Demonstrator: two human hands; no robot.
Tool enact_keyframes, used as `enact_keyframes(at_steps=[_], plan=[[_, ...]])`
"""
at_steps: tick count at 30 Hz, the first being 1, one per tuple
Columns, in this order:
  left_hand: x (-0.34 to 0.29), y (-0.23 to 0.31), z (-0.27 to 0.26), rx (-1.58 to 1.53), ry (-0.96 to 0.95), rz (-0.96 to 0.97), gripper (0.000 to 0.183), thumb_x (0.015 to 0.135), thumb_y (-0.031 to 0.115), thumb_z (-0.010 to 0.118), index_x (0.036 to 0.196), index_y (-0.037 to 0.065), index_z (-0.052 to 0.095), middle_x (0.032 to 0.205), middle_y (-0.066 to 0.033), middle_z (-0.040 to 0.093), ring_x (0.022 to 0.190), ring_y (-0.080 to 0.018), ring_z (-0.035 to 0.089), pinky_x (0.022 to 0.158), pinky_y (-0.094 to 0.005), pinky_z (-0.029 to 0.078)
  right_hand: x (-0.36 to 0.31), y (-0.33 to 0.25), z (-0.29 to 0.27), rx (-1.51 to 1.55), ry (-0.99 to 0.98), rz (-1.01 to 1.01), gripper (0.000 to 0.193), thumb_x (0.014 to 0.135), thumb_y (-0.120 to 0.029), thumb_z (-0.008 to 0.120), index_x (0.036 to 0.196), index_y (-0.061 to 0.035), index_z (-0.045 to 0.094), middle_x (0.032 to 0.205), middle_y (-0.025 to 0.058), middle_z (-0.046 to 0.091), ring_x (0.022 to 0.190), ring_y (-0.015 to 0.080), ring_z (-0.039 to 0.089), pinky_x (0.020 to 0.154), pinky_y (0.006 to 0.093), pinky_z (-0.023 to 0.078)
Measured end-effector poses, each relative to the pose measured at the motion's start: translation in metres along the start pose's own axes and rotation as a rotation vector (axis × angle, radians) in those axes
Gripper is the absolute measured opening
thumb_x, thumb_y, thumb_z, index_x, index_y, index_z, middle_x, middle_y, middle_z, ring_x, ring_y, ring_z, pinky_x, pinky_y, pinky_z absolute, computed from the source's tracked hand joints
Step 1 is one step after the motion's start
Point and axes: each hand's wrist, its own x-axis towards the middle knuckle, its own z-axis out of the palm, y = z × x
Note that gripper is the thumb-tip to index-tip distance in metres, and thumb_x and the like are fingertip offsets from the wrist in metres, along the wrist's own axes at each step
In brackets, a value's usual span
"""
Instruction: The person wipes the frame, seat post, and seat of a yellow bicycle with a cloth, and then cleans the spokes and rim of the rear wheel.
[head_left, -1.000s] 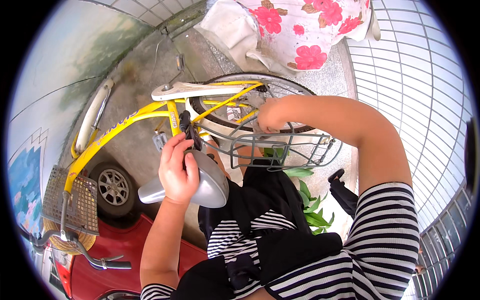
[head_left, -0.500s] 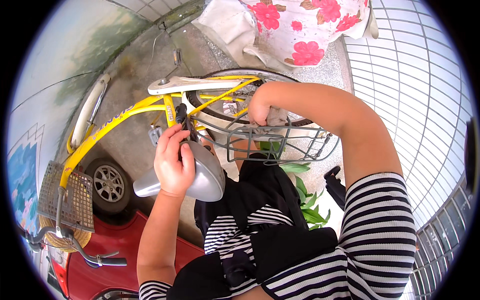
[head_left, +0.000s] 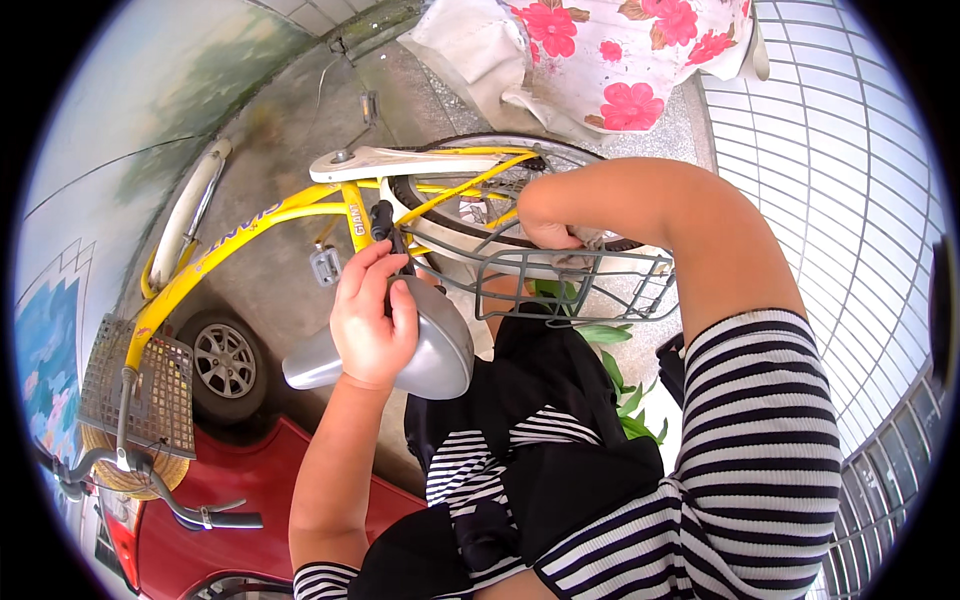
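A yellow bicycle [head_left: 215, 250] stands in front of me, with its handlebar at the lower left. My left hand [head_left: 375, 325] rests on the side of its silver-grey saddle [head_left: 440, 350], fingers extended and the thumb apart. Over the dark wire rear rack [head_left: 500, 256], my bent right arm reaches down toward the rear wheel [head_left: 410, 200]. In my right hand [head_left: 548, 220] is a greyish, crumpled rag [head_left: 577, 255], partly hidden by the hand and seen behind the rack's bars. The right fingertips are mostly out of sight.
A front basket [head_left: 135, 390] and straw hat [head_left: 160, 472] sit by the handlebar. Below is a red vehicle [head_left: 230, 510], with a small wheel [head_left: 222, 365] nearby. A flowered cover [head_left: 630, 105] drapes at the top. Green leaves [head_left: 637, 428] and a tiled wall [head_left: 810, 160] are at right.
The view has shifted, so the bicycle appears slightly farther right. My right hand with the rag has moved a little lower, closer to the rack. My left hand stays on the saddle.
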Motion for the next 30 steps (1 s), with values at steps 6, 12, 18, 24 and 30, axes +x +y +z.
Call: enact_keyframes(at_steps=[6, 12, 18, 24, 30], plan=[[0.003, 0.001, 0.002, 0.016, 0.069, 0.051, 0.02, 0.072, 0.004, 0.055, 0.09, 0.005, 0.062, 0.102, -0.0111, 0.059, 0.085, -0.0282, 0.059, 0.074, -0.0335, 0.048, 0.014, 0.041, 0.039, 0.829, 0.323, -0.492, 0.047, 0.072, -0.013, 0.065, 0.117, -0.0029, 0.054, 0.105, 0.0082, 0.061, 0.093, 0.0184, 0.055, 0.08, 0.0339, 0.044], [0.002, 0.001, -0.002, 0.013, 0.065, 0.022, 0.02, 0.071, 0.005, 0.055, 0.09, 0.005, 0.062, 0.102, -0.0095, 0.06, 0.085, -0.0278, 0.059, 0.074, -0.034, 0.048, -0.049, 0.043, 0.009, 0.901, 0.892, -0.417, 0.047, 0.075, -0.01, 0.056, 0.122, -0.0124, 0.052, 0.11, 0.0086, 0.06, 0.098, 0.0232, 0.057, 0.081, 0.0315, 0.044], [0.005, 0.001, -0.002, 0.002, 0.035, 0.049, 0.02, 0.074, 0.002, 0.052, 0.091, 0.003, 0.061, 0.103, -0.0137, 0.059, 0.086, -0.0302, 0.06, 0.075, -0.0339, 0.048, 0.016, 0.011, -0.007, 0.237, 1.197, -0.32, 0.04, 0.07, -0.003, 0.056, 0.106, -0.019, 0.063, 0.11, -0.0001, 0.058, 0.104, 0.0209, 0.052, 0.081, 0.0382, 0.039], [0.006, 0.003, -0.002, 0.005, 0.029, 0.047, 0.02, 0.073, 0.003, 0.053, 0.091, 0.004, 0.062, 0.103, -0.0126, 0.059, 0.087, -0.0294, 0.059, 0.076, -0.0338, 0.048, 0.018, 0.008, -0.026, 0.237, 0.815, -0.273, 0.041, 0.072, -0.004, 0.054, 0.105, -0.0249, 0.064, 0.111, -0.0001, 0.059, 0.105, 0.0256, 0.052, 0.078, 0.045, 0.04], [0.006, 0.0, 0.0, -0.004, 0.031, 0.026, 0.022, 0.07, 0.004, 0.055, 0.091, 0.005, 0.063, 0.1, -0.0104, 0.059, 0.085, -0.0275, 0.059, 0.075, -0.0341, 0.048, 0.027, 0.015, -0.011, 0.03, 1.087, -0.386, 0.038, 0.071, -0.006, 0.056, 0.103, -0.0249, 0.063, 0.104, -0.0017, 0.054, 0.104, 0.0216, 0.048, 0.083, 0.0407, 0.035]])
